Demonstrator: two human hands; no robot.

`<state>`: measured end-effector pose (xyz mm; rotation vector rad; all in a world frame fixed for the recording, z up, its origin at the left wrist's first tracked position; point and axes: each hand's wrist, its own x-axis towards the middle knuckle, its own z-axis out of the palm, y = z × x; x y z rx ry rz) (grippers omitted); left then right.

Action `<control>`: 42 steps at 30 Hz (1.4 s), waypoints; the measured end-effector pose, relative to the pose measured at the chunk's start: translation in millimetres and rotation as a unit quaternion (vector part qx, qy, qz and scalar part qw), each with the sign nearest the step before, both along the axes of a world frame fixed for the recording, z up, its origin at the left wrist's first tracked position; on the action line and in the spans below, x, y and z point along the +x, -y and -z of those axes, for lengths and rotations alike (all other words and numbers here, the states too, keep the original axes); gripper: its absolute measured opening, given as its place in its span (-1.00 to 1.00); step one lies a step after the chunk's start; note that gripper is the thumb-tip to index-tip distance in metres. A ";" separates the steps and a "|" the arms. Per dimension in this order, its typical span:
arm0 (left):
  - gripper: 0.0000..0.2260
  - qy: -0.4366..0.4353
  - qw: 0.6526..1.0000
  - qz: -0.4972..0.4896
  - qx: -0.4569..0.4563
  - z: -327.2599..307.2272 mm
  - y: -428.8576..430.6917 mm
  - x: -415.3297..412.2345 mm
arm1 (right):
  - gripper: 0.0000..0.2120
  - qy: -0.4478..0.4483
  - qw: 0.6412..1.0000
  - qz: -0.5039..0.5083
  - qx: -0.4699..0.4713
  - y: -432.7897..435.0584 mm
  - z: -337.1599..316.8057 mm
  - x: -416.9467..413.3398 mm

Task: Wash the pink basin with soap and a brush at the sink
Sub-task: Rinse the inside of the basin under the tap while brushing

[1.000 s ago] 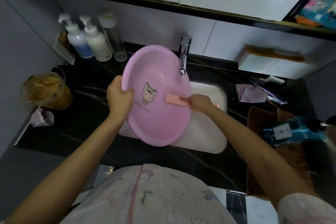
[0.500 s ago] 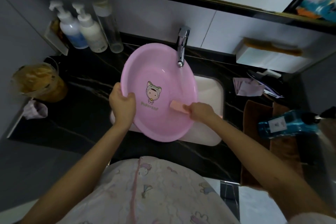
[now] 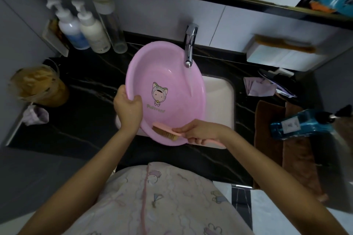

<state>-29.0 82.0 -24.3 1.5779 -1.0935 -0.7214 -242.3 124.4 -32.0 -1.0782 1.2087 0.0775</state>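
Water runs in a thin stream from the tap (image 3: 189, 47) onto the inner wall of the pink basin (image 3: 168, 86), which is held tilted over the white sink (image 3: 219, 101). The basin's open side faces the person, so its inside and the cartoon figure printed on its bottom are in plain sight. Seen this way the basin looks oval, with its long axis running from the far rim under the tap down to the near rim at the front edge of the sink.

The left hand (image 3: 129, 107) is clamped on the basin's left rim, thumb inside and fingers curled round the back. The right hand (image 3: 198, 131) is closed round the handle of the pink brush (image 3: 168, 132). The brush lies nearly level, its long axis running left to right; the head points left toward the left hand and the handle end sticks out past the right hand to the right. Its tan bristles face down and press against the lower inside wall of the basin, just above the near rim.

On the black counter (image 3: 91, 86), three bottles (image 3: 91, 28) stand together at the far left corner, well apart from the basin. A blue bottle (image 3: 298, 124) lies on its side on a brown towel (image 3: 271, 139) to the right of the sink.
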 end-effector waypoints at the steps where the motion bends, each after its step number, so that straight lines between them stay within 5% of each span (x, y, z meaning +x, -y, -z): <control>1: -0.78 0.002 1.000 -0.002 0.000 0.7 -0.2 0.3 | -0.66 -0.036 0.999 -0.014 -0.008 2.6 4.2 -9.0; 7: -0.70 -0.008 1.000 0.006 0.013 0.1 -2.8 0.9 | -0.61 -0.274 0.954 -0.004 -0.124 38.0 34.1 -38.5; 12: -0.90 0.040 0.991 0.113 0.054 -14.4 5.0 22.0 | -0.59 -0.130 0.973 0.178 -0.069 50.0 46.9 -34.2; 19: -0.82 0.133 0.953 0.195 0.189 -59.9 104.4 21.3 | -0.37 -0.111 0.964 0.210 -0.116 41.6 63.2 -37.4; 24: -0.85 0.202 0.951 0.191 0.134 -62.1 112.5 13.6 | -0.40 -0.184 0.945 0.208 -0.175 52.1 68.7 -27.4; 29: -0.85 0.148 0.982 0.098 0.062 -46.4 72.9 27.3 | -0.57 -0.359 0.876 0.060 -0.317 71.2 66.7 -15.2; 37: -0.71 0.069 0.997 0.040 0.022 -18.4 38.8 19.8 | -0.59 -0.294 0.909 -0.058 -0.289 32.8 86.9 -12.1; 42: -0.70 0.062 0.998 0.021 0.013 -14.0 33.0 17.2 | -0.61 -0.159 0.970 -0.041 -0.179 10.9 58.5 4.9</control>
